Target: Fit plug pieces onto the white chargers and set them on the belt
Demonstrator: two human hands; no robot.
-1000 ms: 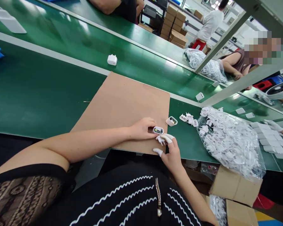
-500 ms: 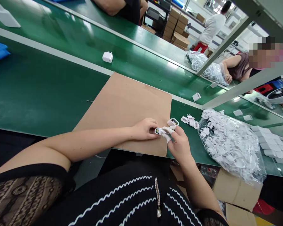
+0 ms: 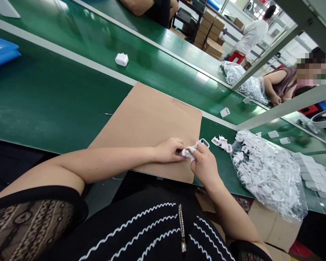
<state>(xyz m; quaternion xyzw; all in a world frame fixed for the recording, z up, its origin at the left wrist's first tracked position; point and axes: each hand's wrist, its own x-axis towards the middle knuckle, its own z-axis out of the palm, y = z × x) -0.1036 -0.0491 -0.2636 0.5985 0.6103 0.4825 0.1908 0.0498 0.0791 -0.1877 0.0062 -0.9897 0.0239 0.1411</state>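
Note:
Over the right part of a brown cardboard sheet (image 3: 152, 119), my left hand (image 3: 170, 150) pinches a small white charger housing (image 3: 183, 152), mostly hidden by the fingers. My right hand (image 3: 203, 159), with white covers on some fingertips, closes against the same housing from the right. Just beyond my right fingers lies another white housing (image 3: 204, 142), its open end showing a dark inside. To its right, several small white plug pieces (image 3: 221, 143) rest on the green bench.
A clear bag of white plug pieces (image 3: 268, 174) lies at right, beside stacked white housings (image 3: 312, 172). Single chargers (image 3: 121, 59) sit on the green belt beyond a pale rail. A slanted metal post (image 3: 277, 103) rises at right. People sit across.
My right fingers have closed in over the housing, covering its open end, which showed before. The whole view has shifted slightly.

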